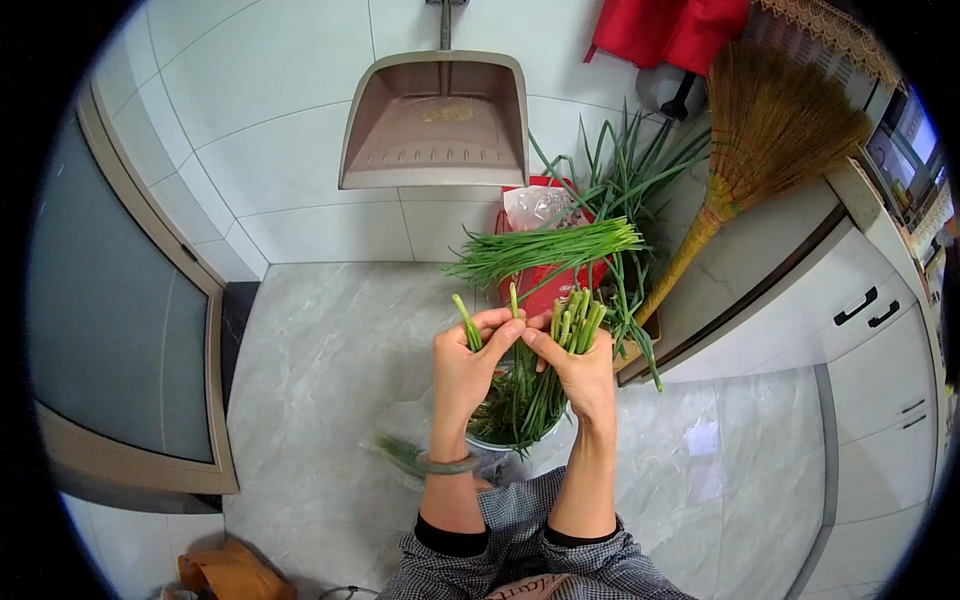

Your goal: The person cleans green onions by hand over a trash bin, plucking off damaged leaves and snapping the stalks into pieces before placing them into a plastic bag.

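Observation:
My left hand (478,345) is closed round a green stalk, and its thumb and fingertips pinch another upright stalk (514,298). Touching it at the fingertips, my right hand (575,355) grips a bunch of green stalks (577,318) with their cut ends up. Their long leaves hang down over a light-rimmed bin (515,447) between my forearms, which holds green and brownish scraps. Beyond my hands, a bundle of thin green stems (550,247) lies across a red bag (545,290).
A dustpan (435,125) hangs on the tiled wall. Right of the bag are long green onions (640,175) and a straw broom (770,130). White cabinets (860,360) stand at right, a glass door (130,310) at left. Some greens in clear plastic (400,452) lie left of the bin.

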`<state>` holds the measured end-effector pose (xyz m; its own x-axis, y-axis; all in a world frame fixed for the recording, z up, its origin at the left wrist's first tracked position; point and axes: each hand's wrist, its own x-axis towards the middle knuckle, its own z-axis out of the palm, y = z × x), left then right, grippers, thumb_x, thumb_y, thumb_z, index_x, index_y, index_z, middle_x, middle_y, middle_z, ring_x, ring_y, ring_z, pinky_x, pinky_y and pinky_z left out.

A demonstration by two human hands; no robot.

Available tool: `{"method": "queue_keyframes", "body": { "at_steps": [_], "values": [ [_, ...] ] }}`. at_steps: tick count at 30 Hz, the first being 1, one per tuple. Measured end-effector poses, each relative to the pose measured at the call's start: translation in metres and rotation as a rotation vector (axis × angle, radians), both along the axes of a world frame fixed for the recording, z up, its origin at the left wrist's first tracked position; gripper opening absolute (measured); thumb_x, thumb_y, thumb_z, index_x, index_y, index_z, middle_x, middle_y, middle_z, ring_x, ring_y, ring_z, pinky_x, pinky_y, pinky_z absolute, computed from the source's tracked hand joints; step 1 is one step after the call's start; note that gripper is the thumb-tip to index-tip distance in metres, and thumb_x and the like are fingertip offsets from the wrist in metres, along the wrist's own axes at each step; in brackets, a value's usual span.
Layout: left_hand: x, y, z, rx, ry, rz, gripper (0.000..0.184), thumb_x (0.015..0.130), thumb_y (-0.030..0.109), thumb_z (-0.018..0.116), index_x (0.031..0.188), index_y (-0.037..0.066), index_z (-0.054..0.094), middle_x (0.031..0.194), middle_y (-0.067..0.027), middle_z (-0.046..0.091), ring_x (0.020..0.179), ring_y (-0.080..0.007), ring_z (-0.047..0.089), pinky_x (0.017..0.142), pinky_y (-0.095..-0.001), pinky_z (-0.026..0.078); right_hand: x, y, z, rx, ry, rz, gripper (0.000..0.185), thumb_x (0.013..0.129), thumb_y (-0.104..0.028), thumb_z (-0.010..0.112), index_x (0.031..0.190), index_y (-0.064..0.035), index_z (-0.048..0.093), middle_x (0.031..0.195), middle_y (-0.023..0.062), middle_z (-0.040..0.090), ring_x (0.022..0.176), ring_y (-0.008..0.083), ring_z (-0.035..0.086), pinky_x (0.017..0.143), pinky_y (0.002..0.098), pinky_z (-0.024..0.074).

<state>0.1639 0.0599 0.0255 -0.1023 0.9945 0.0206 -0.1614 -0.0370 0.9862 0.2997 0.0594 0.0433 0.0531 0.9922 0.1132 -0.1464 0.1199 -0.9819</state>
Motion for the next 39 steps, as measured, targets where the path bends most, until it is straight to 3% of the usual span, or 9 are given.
{"method": "queue_keyframes", "body": {
  "at_steps": [3,5,18,21,24,26,29,36,39],
  "values": [
    [-0.005,0.003,-0.008,0.145,-0.067,-0.02,0.018,0.087,0.006,0.067,0.102,-0.004,0.069,0.098,-0.0058,0.067,0.081,-0.0093,0.06,0.074,-0.0225,0.048,0.001,-0.001,0.001,-0.035,-0.066,0.053,0.012,0.081,-0.007,0.074,0.086,0.0009,0.067,0.067,-0.0011,0.061,0.053,0.0052,0.052,0.048,0.021,0.0414],
    [-0.009,0.003,-0.011,0.281,0.07,-0.007,0.017,0.087,0.004,0.066,0.101,-0.005,0.069,0.096,-0.0058,0.066,0.085,-0.0107,0.06,0.077,-0.0232,0.048,0.001,-0.001,-0.001,-0.028,-0.074,0.053,0.012,0.082,-0.009,0.073,0.085,0.0006,0.066,0.065,-0.002,0.06,0.052,0.005,0.051,0.047,0.0212,0.0399],
    [-0.028,0.001,-0.017,0.219,0.237,-0.071,0.018,0.089,0.007,0.064,0.103,-0.004,0.068,0.098,-0.0052,0.067,0.088,-0.0097,0.061,0.078,-0.0239,0.048,0.015,-0.004,0.005,-0.129,0.19,0.01,0.011,0.078,-0.006,0.066,0.084,0.0035,0.064,0.075,0.0064,0.061,0.058,0.0119,0.054,0.048,0.0248,0.0415],
    [-0.032,-0.002,-0.012,0.112,0.2,-0.07,0.021,0.092,0.012,0.06,0.106,-0.003,0.067,0.098,-0.0039,0.067,0.082,-0.0076,0.059,0.072,-0.0226,0.047,0.013,-0.001,0.004,-0.069,0.197,-0.099,0.014,0.078,-0.011,0.066,0.082,0.0007,0.06,0.072,0.0062,0.057,0.052,0.0121,0.05,0.047,0.0245,0.0389],
    [-0.034,-0.002,-0.009,0.094,0.155,-0.016,0.024,0.094,0.014,0.057,0.108,-0.003,0.065,0.095,-0.0029,0.067,0.068,-0.0032,0.052,0.06,-0.0186,0.041,0.017,0.002,0.0,-0.074,0.191,-0.108,0.016,0.078,-0.012,0.068,0.084,0.0005,0.06,0.072,0.005,0.057,0.052,0.0116,0.05,0.047,0.0247,0.0396],
    [-0.036,0.001,-0.012,0.062,-0.036,-0.049,0.027,0.095,0.014,0.054,0.112,-0.004,0.063,0.092,-0.0029,0.067,0.059,-0.0011,0.04,0.053,-0.0169,0.032,0.017,0.003,-0.003,-0.112,0.151,-0.12,0.015,0.078,-0.01,0.072,0.084,0.0016,0.065,0.074,0.0031,0.061,0.052,0.0097,0.051,0.047,0.0244,0.0403],
    [-0.036,0.0,-0.006,-0.001,-0.106,-0.049,0.029,0.095,0.013,0.054,0.116,-0.006,0.061,0.09,-0.0031,0.066,0.057,-0.0005,0.036,0.051,-0.016,0.03,0.008,0.007,-0.009,-0.149,0.027,-0.129,0.014,0.078,-0.01,0.075,0.083,0.0004,0.066,0.07,0.0011,0.061,0.05,0.0079,0.051,0.045,0.0238,0.0398],
    [-0.031,-0.004,0.001,0.015,-0.012,-0.064,0.031,0.093,0.01,0.056,0.12,-0.005,0.058,0.087,-0.0026,0.067,0.062,-0.0009,0.043,0.055,-0.0164,0.035,-0.008,0.002,-0.002,-0.09,0.023,-0.012,0.013,0.081,-0.009,0.074,0.087,0.0002,0.067,0.072,0.0008,0.063,0.053,0.0056,0.051,0.047,0.0213,0.0405],
    [-0.028,-0.004,-0.001,0.097,0.02,-0.117,0.031,0.091,0.011,0.06,0.119,-0.002,0.061,0.091,-0.0023,0.07,0.076,-0.0034,0.055,0.067,-0.0187,0.044,-0.012,0.003,-0.008,-0.054,0.046,0.029,0.012,0.082,-0.011,0.073,0.087,0.0005,0.069,0.069,0.0012,0.064,0.051,0.0044,0.051,0.045,0.0206,0.0393]
  ]
}}
